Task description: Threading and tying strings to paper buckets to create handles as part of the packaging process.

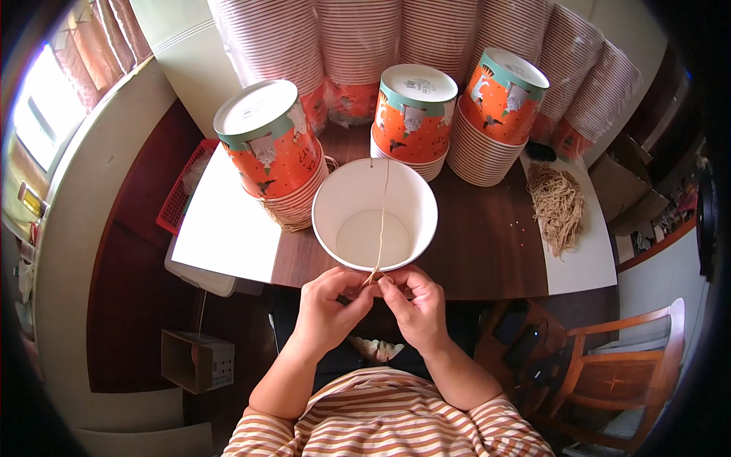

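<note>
A white-lined paper bucket [413, 202] stands on the table in front of me, its open top tilted toward me. A thin beige string [384, 202] runs from a hole at the far rim across the mouth to the near rim. There my left hand [333, 307] is closed, pinching the string between thumb and fingers. My right hand [415, 307] pinches it too, just beside the left, with the two thumbs almost touching. The string between the fingertips is partly hidden. The lower fingers of both hands are behind the near rim.
Upside-down stacks of orange and green printed buckets [263, 156], [412, 122], [499, 103] stand around the open one. Tall plastic-wrapped bucket stacks [358, 46] line the back. A bundle of beige strings [558, 206] lies at the right. A wooden chair [620, 373] stands at lower right.
</note>
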{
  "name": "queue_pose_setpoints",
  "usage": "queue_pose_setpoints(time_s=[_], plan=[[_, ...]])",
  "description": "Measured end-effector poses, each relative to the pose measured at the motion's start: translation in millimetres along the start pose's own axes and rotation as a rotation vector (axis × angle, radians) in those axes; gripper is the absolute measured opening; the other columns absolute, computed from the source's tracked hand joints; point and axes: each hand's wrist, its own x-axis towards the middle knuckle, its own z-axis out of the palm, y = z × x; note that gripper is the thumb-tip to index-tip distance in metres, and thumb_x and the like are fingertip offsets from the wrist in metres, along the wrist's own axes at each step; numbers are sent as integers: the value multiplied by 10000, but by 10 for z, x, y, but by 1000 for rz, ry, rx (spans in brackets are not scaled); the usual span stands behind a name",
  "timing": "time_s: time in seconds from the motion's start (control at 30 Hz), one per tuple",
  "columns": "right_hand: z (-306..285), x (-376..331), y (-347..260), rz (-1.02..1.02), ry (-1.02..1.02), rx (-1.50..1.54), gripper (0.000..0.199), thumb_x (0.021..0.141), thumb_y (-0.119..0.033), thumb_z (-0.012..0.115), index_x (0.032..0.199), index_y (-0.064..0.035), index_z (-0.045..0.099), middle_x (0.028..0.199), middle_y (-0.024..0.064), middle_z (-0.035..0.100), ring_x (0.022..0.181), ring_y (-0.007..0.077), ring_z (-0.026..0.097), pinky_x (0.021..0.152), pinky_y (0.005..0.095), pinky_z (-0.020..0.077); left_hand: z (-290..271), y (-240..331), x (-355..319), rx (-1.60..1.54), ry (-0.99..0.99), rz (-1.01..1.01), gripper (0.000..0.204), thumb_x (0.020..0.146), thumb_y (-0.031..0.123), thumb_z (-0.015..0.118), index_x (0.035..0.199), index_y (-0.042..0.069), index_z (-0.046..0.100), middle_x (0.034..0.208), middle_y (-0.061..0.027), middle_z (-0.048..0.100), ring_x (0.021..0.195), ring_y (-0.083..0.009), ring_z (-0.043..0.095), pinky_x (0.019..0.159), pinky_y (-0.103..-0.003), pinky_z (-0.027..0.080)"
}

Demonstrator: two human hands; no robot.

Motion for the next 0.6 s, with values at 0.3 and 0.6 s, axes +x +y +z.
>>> queue_pose_setpoints(time_s=[0.3, 0.6], plan=[[40, 9, -105, -63, 43, -109, 95, 875, -77, 642, 902, 14, 638, 826, 33, 664, 717, 62, 591, 663, 218, 488, -102, 22, 40, -202, -69, -263, 94, 822, 9, 662, 889, -55, 645, 789, -36, 654, 696, -64, 594, 620, -195, 486], [24, 23, -32, 8, 31, 45, 121, 889, -85, 625, 927, 30, 630, 838, 21, 657, 751, 58, 586, 694, 218, 492, -144, -52, 12, -533, -104, -313, 174, 899, 76, 595, 982, -71, 638, 878, -84, 674, 780, -118, 632, 690, -240, 529]])
